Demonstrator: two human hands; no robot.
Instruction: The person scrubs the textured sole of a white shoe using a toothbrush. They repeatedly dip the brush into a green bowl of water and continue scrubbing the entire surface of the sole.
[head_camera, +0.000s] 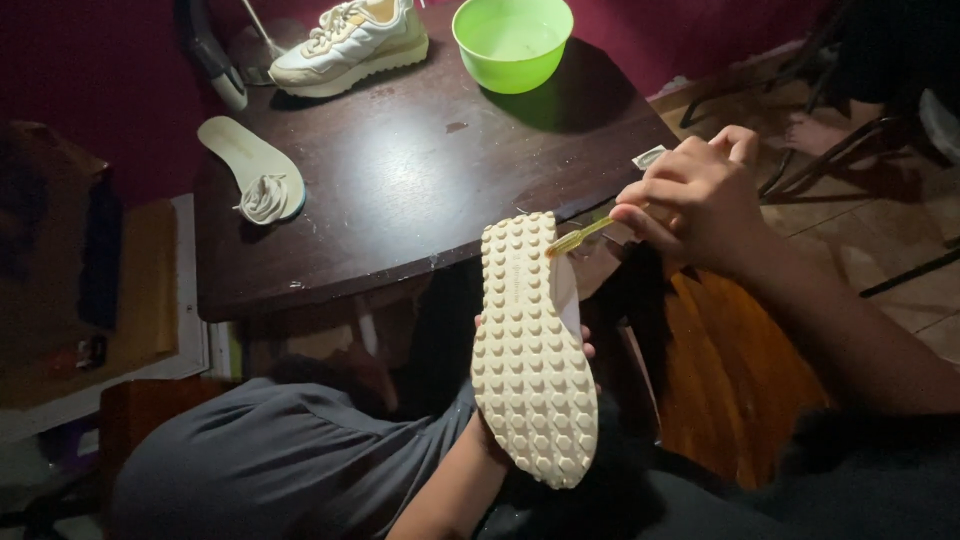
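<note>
Holding shoe (530, 350) sole-up over my lap, left hand (480, 440) wrapped behind it; right hand (695, 200) pinches brush (580, 237) at the sole's edge. Risk I see: thin grip, brush could slip.

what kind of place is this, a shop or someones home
Probably a home room, not a shop: a worn dark wooden table against a dark red wall, a tiled floor, and a single pair of shoes being cleaned beside a green bowl.
</note>
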